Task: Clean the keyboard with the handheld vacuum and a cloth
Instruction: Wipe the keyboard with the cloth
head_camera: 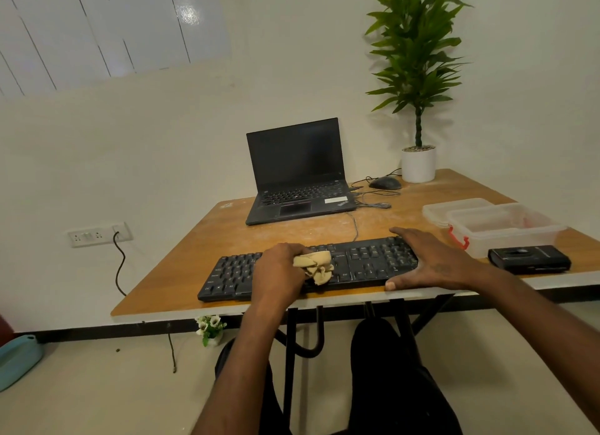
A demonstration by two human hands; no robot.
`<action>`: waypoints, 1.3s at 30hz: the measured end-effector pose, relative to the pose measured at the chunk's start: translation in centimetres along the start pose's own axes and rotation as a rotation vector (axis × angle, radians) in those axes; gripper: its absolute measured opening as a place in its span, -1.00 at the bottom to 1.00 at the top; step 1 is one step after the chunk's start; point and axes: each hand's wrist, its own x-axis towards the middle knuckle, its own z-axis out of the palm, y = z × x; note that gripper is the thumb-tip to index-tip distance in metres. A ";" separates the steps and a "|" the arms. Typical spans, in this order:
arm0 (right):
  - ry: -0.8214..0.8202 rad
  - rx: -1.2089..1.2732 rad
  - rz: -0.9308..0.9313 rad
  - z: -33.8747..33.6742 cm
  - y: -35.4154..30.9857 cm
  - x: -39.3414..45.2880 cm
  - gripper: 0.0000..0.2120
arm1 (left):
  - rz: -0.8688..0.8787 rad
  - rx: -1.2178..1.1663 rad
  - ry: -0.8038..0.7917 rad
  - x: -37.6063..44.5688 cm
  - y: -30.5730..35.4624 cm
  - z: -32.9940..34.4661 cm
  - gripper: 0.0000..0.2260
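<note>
A black keyboard (pixel 363 262) lies along the front edge of the wooden table (pixel 227 236). My left hand (pixel 279 272) grips a crumpled beige cloth (pixel 316 266) and holds it on the keys near the keyboard's middle. My right hand (pixel 431 262) lies flat with straight fingers over the keyboard's right end, thumb at its front edge. A black box-shaped device (pixel 529 259), possibly the handheld vacuum, rests on the table just right of my right hand.
An open black laptop (pixel 298 174) stands behind the keyboard, with a mouse (pixel 384 183) and loose cables beside it. A potted plant (pixel 418 161) fills the back right corner. Two clear plastic containers (pixel 500 226) sit at the right. Dust streaks the tabletop.
</note>
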 end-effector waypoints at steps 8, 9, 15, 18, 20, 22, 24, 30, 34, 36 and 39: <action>-0.001 0.005 -0.001 -0.1 -0.2 -0.2 0.26 | 0.142 -0.051 -0.063 1.1 4.2 3.3 -0.60; 0.000 0.007 -0.002 -0.1 -0.2 -0.2 0.27 | 0.141 -0.056 -0.068 1.3 4.2 3.4 -0.60; -0.002 0.019 -0.003 -0.1 -0.3 -0.4 0.28 | 0.093 -0.008 -0.037 2.3 0.8 1.8 -0.69; -0.002 0.011 -0.005 -0.2 -0.4 -0.5 0.30 | 0.037 0.031 0.012 2.7 -1.2 0.7 -0.70; -0.002 0.014 -0.006 -0.2 -0.4 -0.4 0.29 | 0.033 0.038 0.028 2.8 -1.3 0.8 -0.68; -0.002 0.015 -0.008 -0.2 -0.4 -0.4 0.27 | 0.053 0.015 0.017 2.7 -0.4 1.5 -0.67; -0.004 0.009 -0.001 -0.3 -0.5 -0.3 0.27 | 0.084 -0.002 0.002 2.7 0.8 2.2 -0.67; -0.001 -0.002 -0.002 0.0 -0.2 -0.3 0.26 | 0.134 -0.020 -0.021 3.7 2.6 3.3 -0.67; 0.004 0.005 0.003 -0.1 -0.1 -0.3 0.27 | 0.091 0.016 0.021 4.8 1.2 2.5 -0.73; 0.000 0.011 -0.005 -0.1 -0.2 -0.4 0.27 | 0.039 0.039 0.039 5.1 -0.5 1.5 -0.72; 0.001 0.022 -0.011 -0.1 -0.4 -0.5 0.26 | -0.002 0.061 0.051 5.5 -2.4 0.7 -0.69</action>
